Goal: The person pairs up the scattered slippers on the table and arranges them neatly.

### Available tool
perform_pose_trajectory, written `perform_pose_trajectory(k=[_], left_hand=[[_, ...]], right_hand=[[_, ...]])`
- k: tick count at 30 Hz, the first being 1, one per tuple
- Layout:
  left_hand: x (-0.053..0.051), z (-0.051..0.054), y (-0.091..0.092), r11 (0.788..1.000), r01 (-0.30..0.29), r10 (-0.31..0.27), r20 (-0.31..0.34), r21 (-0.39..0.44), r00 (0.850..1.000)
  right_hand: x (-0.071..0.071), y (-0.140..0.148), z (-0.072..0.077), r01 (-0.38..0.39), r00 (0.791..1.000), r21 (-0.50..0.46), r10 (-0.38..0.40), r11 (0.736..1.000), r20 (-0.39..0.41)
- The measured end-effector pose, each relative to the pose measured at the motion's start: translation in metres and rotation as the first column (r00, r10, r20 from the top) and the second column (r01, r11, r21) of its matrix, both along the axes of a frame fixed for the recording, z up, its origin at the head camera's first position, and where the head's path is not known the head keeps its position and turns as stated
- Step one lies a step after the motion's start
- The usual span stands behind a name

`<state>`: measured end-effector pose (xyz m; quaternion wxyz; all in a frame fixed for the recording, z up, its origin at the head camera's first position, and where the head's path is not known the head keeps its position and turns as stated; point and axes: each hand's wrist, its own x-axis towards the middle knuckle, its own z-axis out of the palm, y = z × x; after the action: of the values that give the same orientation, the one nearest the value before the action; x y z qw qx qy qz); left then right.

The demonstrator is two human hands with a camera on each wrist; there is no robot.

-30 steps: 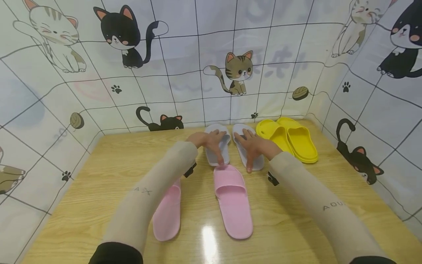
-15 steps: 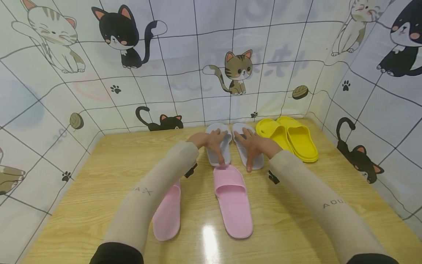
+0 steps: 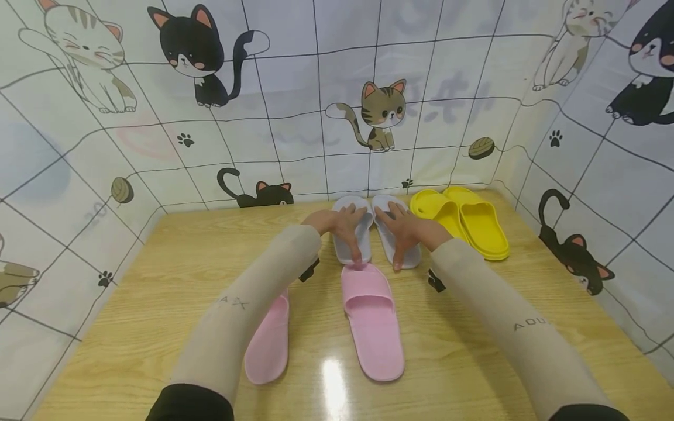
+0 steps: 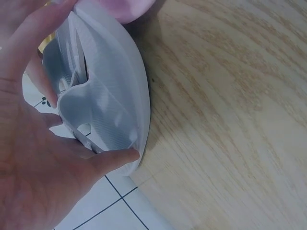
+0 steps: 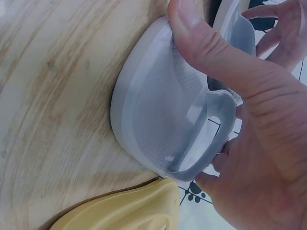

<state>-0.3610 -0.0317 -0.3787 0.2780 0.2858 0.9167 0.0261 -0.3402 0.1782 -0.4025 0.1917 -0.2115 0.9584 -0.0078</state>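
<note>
Two white slippers stand side by side against the back wall, toes toward it. My left hand (image 3: 344, 225) spreads over the left white slipper (image 4: 108, 91), thumb at its heel and a fingertip on its rim near the toe. Over the right white slipper (image 5: 148, 96) lies my right hand (image 3: 404, 229), its thumb touching the heel edge and the other fingers reaching toward the toe end, partly hidden. The two slippers nearly touch at their inner sides. A pink slipper (image 3: 375, 333) lies just in front of the left one's heel.
A yellow pair of slippers (image 3: 481, 225) stands right beside the white pair, near the back right corner. Another pink slipper (image 3: 267, 351) lies partly under my left forearm. Cat-print walls (image 3: 295, 134) enclose the wooden surface (image 3: 200, 269) at the back and sides.
The left white slipper has slid a little to the right with my left hand, narrowing the gap to the right one. My right hand and its slipper have hardly shifted.
</note>
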Motion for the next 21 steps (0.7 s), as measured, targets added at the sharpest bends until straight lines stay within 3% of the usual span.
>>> perform_pose_trajectory(k=[10,17,21], left_hand=[[0.001,-0.002,0.003,1.000,-0.008,0.008,-0.031,0.014,0.999],[0.006,0.000,0.005,0.992,-0.107,0.106,-0.013,-0.060,0.994],[0.007,0.001,0.006,0.992,-0.110,0.109,-0.013,-0.059,0.994]], right_hand=[[0.003,-0.004,0.005,-0.005,0.999,0.008,0.005,1.000,-0.036],[0.009,-0.008,0.007,0.014,0.999,0.066,-0.012,0.998,-0.037],[0.013,-0.008,0.009,0.033,0.999,0.063,-0.031,0.997,-0.023]])
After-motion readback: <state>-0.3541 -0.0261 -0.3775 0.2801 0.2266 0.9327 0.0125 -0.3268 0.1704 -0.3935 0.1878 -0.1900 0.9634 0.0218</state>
